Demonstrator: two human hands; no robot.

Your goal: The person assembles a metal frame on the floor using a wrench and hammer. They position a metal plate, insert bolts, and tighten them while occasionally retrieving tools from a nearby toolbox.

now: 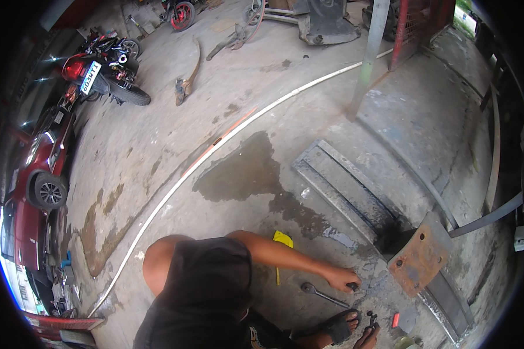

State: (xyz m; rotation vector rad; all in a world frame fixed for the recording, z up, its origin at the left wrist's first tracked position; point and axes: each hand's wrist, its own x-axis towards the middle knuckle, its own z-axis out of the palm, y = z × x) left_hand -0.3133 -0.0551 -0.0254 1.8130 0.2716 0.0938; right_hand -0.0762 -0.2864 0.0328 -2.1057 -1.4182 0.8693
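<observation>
My left hand (pixel 340 278) reaches down over the concrete, its fingers closed around a small dark rounded piece (pixel 353 286); the exact kind does not show. Close to the lower edge, my right hand (pixel 367 338) pinches a small dark metal piece (pixel 373 320), too small to name. A ratchet wrench (pixel 326 295) lies on the floor between my left hand and my sandalled foot (pixel 346 326). Right of my hands, a rusty brown plate with holes (pixel 420 259) stands on a grey steel channel frame (pixel 337 180). A small red piece (pixel 396 320) lies near my right hand.
A yellow object (pixel 283 238) lies beyond my left forearm. A white pipe (pixel 233 132) curves across the stained floor. A pale post (pixel 368 64) stands beyond the frame. Motorcycles (pixel 102 75) and a red car (pixel 38 180) stand at the left.
</observation>
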